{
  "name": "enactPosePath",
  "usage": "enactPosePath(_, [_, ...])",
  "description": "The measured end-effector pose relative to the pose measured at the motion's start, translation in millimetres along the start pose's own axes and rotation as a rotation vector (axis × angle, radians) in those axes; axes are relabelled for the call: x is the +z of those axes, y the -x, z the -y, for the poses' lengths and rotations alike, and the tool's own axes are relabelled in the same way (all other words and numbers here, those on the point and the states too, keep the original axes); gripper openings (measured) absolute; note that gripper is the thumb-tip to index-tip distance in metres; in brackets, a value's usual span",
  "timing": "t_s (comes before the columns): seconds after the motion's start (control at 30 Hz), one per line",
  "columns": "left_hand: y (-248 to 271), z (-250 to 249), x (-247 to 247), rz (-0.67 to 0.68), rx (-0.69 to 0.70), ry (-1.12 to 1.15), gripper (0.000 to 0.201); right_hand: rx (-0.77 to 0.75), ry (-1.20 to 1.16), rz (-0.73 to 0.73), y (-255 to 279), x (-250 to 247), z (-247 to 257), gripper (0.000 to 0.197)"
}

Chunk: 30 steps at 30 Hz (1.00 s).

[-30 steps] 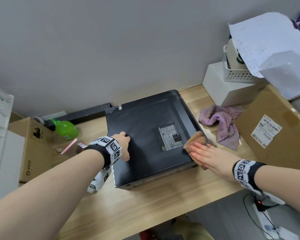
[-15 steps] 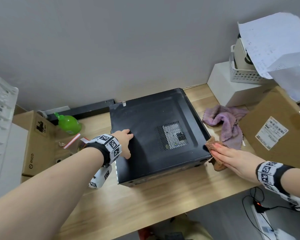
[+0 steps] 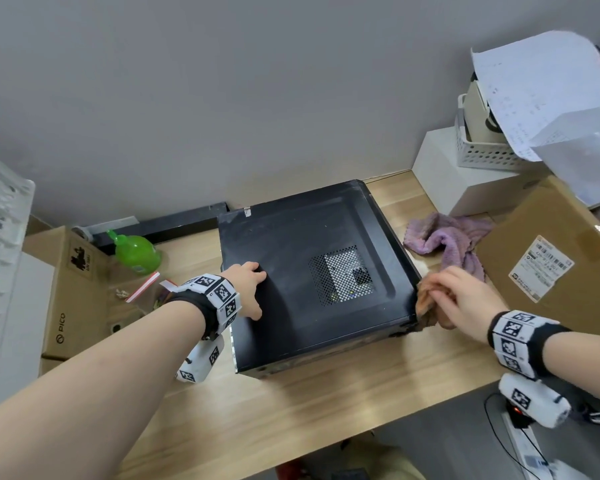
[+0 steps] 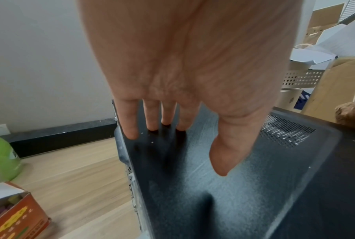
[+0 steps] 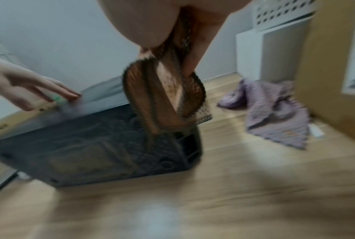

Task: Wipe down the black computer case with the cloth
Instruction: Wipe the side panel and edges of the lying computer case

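Note:
The black computer case lies on its side on the wooden desk, its meshed vent facing up. My left hand rests flat on the top panel near its left edge, fingers straight on the dusty case. My right hand grips a brown cloth against the case's right side by the near corner. In the right wrist view the brown cloth hangs bunched from my fingers over that corner of the case.
A purple cloth lies on the desk right of the case. A large cardboard box stands close behind my right hand. A green bottle and a cardboard box sit at the left. The wall is just behind.
My right hand slid the brown cloth off the top panel, over the right edge and down the side, and went from pressing flat to gripping it. My left hand stayed put.

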<state>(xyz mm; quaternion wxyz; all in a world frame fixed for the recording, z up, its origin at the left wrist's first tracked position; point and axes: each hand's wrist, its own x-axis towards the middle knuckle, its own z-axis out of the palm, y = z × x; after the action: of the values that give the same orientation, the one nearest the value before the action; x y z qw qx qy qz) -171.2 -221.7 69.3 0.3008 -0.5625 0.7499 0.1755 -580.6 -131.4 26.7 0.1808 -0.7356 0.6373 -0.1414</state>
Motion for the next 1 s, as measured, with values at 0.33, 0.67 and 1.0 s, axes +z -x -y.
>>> enactPosePath(0.33, [3.5, -2.0, 3.0, -0.026, -0.003, 0.038, 0.093, -0.15, 0.152, 0.371, -22.9, -18.7, -2.3, 0.015])
enactPosePath(0.67, [-14.7, 3.4, -3.8, -0.106, -0.097, 0.161, 0.068, 0.025, -0.125, -0.085, -73.1, 14.6, 31.8, 0.026])
enactPosePath(1.0, [-51.5, 26.4, -6.6, -0.152, -0.26, 0.239, 0.06, -0.156, 0.207, 0.425, -159.3, 26.6, 27.7, 0.056])
